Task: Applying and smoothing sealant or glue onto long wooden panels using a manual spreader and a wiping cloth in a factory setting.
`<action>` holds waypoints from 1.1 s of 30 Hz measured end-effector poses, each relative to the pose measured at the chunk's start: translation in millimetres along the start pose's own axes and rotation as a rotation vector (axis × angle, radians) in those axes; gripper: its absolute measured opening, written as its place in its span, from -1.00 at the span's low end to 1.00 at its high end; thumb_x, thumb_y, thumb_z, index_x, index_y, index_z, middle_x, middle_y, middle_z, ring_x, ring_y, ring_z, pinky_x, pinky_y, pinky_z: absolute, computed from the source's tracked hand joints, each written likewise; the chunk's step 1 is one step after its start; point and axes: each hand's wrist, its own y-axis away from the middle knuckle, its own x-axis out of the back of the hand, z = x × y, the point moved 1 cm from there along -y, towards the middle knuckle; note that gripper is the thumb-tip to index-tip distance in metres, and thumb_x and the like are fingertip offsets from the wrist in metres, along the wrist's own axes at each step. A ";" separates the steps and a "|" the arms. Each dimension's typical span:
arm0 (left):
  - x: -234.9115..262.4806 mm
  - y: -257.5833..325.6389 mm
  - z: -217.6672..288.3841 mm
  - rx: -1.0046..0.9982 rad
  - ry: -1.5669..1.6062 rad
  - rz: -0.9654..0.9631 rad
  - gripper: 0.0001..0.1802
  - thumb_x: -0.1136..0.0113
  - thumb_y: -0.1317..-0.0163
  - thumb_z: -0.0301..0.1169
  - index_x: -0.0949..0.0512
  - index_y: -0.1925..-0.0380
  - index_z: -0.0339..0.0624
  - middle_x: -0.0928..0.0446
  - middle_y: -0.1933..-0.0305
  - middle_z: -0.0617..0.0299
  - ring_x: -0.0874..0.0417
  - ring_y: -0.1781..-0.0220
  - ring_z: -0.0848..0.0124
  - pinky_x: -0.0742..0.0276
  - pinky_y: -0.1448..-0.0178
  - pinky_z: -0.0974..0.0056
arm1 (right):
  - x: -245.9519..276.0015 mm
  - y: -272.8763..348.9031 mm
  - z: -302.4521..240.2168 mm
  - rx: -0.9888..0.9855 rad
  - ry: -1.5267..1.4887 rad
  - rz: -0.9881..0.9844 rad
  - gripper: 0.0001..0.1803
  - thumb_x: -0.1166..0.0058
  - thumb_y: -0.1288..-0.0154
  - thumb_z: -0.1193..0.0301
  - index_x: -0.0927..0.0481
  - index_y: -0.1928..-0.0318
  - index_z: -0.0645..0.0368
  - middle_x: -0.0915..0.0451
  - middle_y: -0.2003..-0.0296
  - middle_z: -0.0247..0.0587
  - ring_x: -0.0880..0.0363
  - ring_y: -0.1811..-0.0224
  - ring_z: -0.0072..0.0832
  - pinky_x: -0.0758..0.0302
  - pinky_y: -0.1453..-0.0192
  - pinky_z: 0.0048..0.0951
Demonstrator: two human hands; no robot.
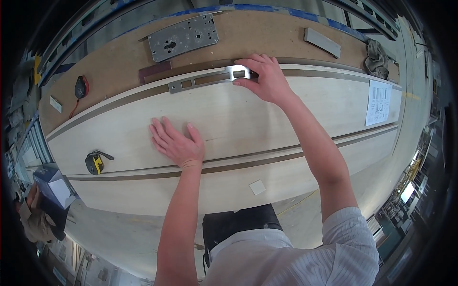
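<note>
A long pale wooden panel (296, 119) with a grooved edge lies across the workbench. Along its far edge sits a metal strike plate (207, 80) with rectangular cutouts. My right hand (268, 78) grips the right end of that plate between thumb and fingers. My left hand (179, 144) rests flat on the panel's face, fingers spread, with nothing in it. Beyond the plate, a grey metal lock case (183, 38) with a keyhole lies on the brown bench top. The part of the plate inside my right hand is hidden.
A second panel (143, 190) lies nearer me, bearing a small pale square (257, 187). A tape measure (94, 163) rests at left; a printed sheet (378, 102) is on the right. A grey bar (322, 42) and a crumpled cloth (377, 58) lie on the bench (267, 33).
</note>
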 end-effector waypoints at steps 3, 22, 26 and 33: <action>0.3 -0.3 -0.6 -0.002 0.003 0.001 -0.23 -0.13 -0.37 -0.06 -0.27 -0.45 -0.31 -0.18 -0.60 -0.17 -0.09 -0.66 -0.17 0.07 -0.64 -0.26 | -0.7 0.0 -1.5 -0.002 0.006 -0.001 -0.47 -0.45 -0.22 0.09 -0.69 -0.15 -0.02 -0.63 0.04 -0.34 -0.54 -0.03 -0.27 -0.36 -0.22 -0.22; 1.5 -1.2 2.1 -0.011 0.000 0.003 -0.24 -0.15 -0.39 -0.10 -0.27 -0.46 -0.33 -0.18 -0.60 -0.17 -0.10 -0.66 -0.14 0.05 -0.64 -0.22 | -4.5 32.5 -17.9 0.161 -0.107 0.167 -0.82 -0.37 -0.27 0.46 -0.70 0.13 0.03 -0.67 0.22 -0.39 -0.59 0.07 -0.34 -0.37 -0.25 -0.23; 1.6 -1.4 2.2 -0.010 -0.012 0.003 -0.24 -0.15 -0.39 -0.10 -0.27 -0.46 -0.33 -0.18 -0.61 -0.17 -0.10 -0.66 -0.13 0.04 -0.64 -0.21 | -7.0 46.4 -21.9 0.111 -0.264 0.132 -0.85 -0.36 -0.26 0.53 -0.70 0.18 0.05 -0.66 0.35 -0.40 -0.59 0.18 -0.38 -0.40 -0.20 -0.29; -0.4 -0.3 2.6 -0.015 0.000 0.009 -0.24 -0.14 -0.39 -0.11 -0.26 -0.46 -0.32 -0.17 -0.62 -0.16 -0.10 -0.66 -0.12 0.06 -0.65 -0.21 | -8.8 47.4 -22.5 0.060 -0.276 0.146 -0.85 -0.37 -0.25 0.53 -0.71 0.19 0.05 -0.67 0.33 -0.39 -0.56 0.20 -0.36 -0.40 -0.13 -0.29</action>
